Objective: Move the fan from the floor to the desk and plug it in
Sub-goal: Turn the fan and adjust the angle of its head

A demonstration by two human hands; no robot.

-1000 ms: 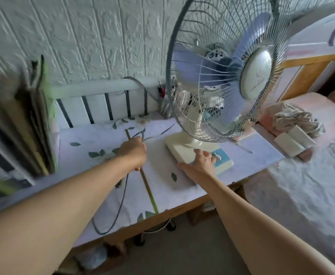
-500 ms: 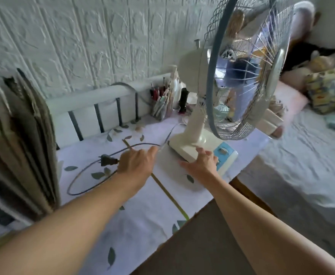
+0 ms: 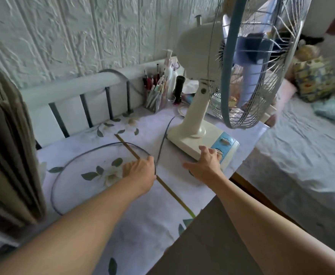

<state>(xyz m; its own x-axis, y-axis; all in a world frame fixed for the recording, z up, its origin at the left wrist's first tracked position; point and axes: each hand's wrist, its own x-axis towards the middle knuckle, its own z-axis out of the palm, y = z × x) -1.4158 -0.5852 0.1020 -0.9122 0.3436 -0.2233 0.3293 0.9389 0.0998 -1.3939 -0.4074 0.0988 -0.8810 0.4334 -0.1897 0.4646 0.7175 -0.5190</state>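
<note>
A cream table fan (image 3: 197, 108) with a blue-rimmed wire cage stands upright on the desk (image 3: 143, 225), which is covered with a flowered cloth. Its base carries a blue control panel (image 3: 224, 143). My right hand (image 3: 206, 165) rests flat against the front corner of the base, fingers spread. My left hand (image 3: 140, 172) is closed around the fan's dark cord (image 3: 83, 153), which loops over the cloth to the left and runs back to the base. The plug is hidden.
Stacked books or folders (image 3: 8, 155) stand at the desk's left end. A pen holder (image 3: 154, 96), a lotion bottle and a dark flashlight sit behind the fan by a white rail. A bed (image 3: 301, 155) with pillows lies to the right.
My left hand has closed on the cord and drawn it into a wider loop; the plug seen earlier is out of sight. The view swung left, and my right hand stays on the base.
</note>
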